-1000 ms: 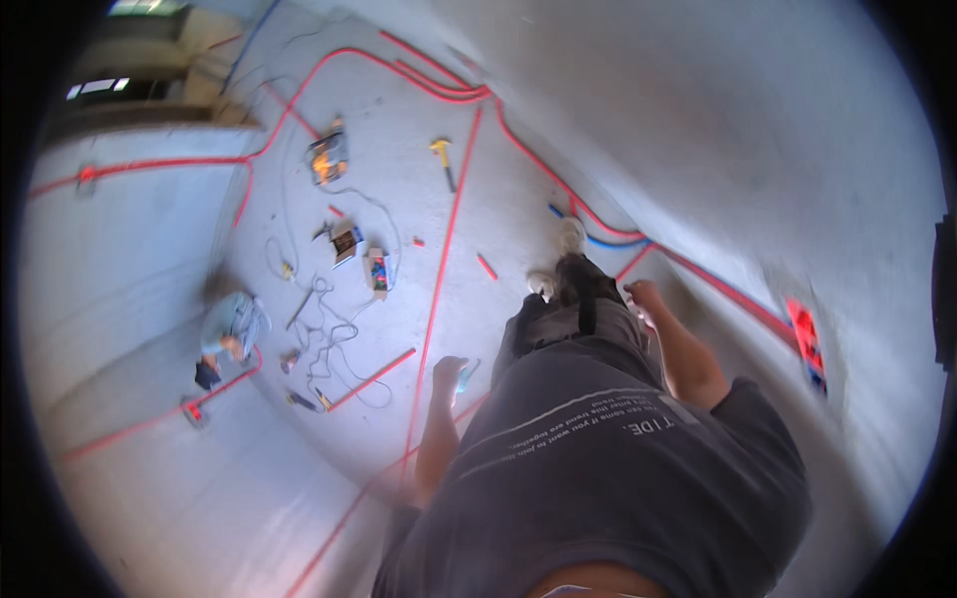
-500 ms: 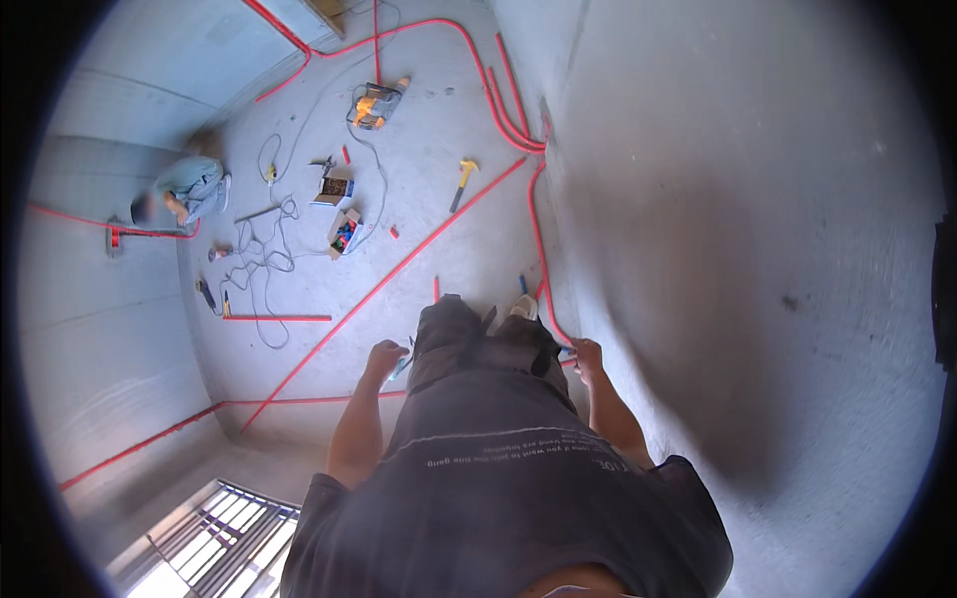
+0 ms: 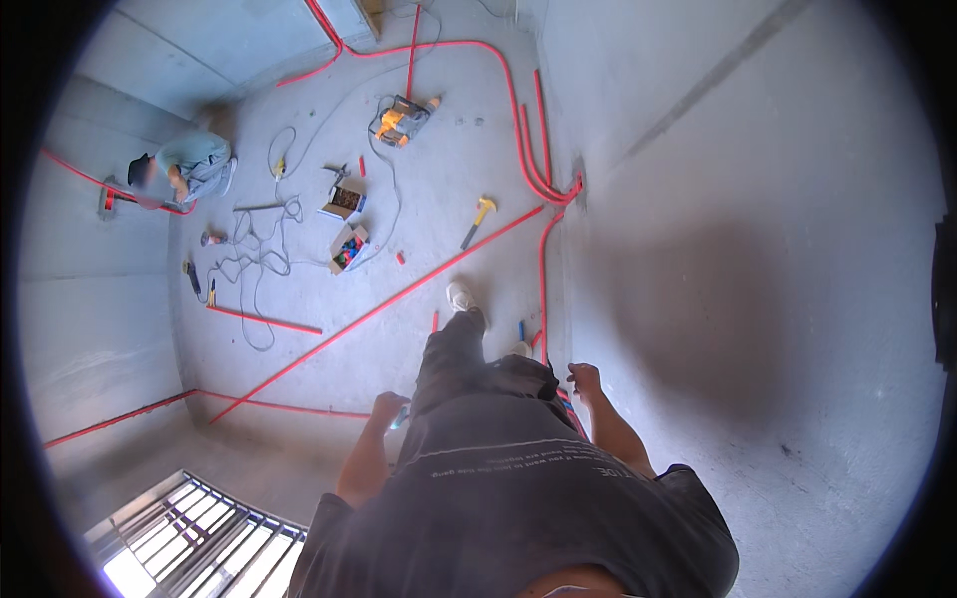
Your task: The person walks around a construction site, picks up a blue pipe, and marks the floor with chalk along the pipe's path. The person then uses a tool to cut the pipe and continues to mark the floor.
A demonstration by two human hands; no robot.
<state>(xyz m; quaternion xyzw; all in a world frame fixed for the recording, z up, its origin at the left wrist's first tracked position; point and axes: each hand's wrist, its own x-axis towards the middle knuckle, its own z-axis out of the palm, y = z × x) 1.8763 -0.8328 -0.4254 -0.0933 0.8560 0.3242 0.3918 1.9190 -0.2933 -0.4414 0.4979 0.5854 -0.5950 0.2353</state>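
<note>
My left hand [image 3: 388, 407] hangs beside my left thigh, its fingers closed round a small teal object [image 3: 401, 418]; my leg and fingers hide much of it, so its kind does not show. Near the right wall, my right hand [image 3: 584, 380] hangs by my other thigh with fingers curled in, and I see nothing between them. Below that hand, small blue pieces [image 3: 566, 402] show along the red pipe at the wall's foot. My left foot, in a white shoe [image 3: 460, 295], is out in front; the other shoe is partly covered by my leg.
A long red pipe [image 3: 384, 304] lies diagonally ahead. Beyond are a claw hammer [image 3: 479, 221], a box of coloured pieces [image 3: 349, 249], another open box [image 3: 344, 201], a yellow-orange power tool [image 3: 402, 122] and tangled cable [image 3: 261, 261]. A person [image 3: 189, 169] crouches at the left wall.
My left leg has swung forward, and its shoe now shows on the floor. The view has shifted with the step. My right hand now appears apart from the blue piece it was beside.
</note>
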